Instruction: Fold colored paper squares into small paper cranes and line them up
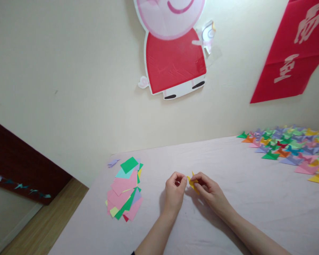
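Observation:
Over the middle of the pale cloth-covered table, a small folded yellow paper crane [193, 184] is held up between my hands. The thumb and fingers of my right hand [208, 187] close on its body from the right. On the other side, my left hand [176, 189] is closed in a pinch at the crane's left tip. Part of the crane is hidden behind my right fingers. A thin yellow point sticks up beside the right fingertips.
Loose coloured paper squares [122, 194] lie piled at the left, with a folded purple paper piece [113, 163] behind them. Several rows of folded paper cranes [289, 148] stand at the far right. Behind the table [154, 163] rises a wall with a pig cutout [175, 60].

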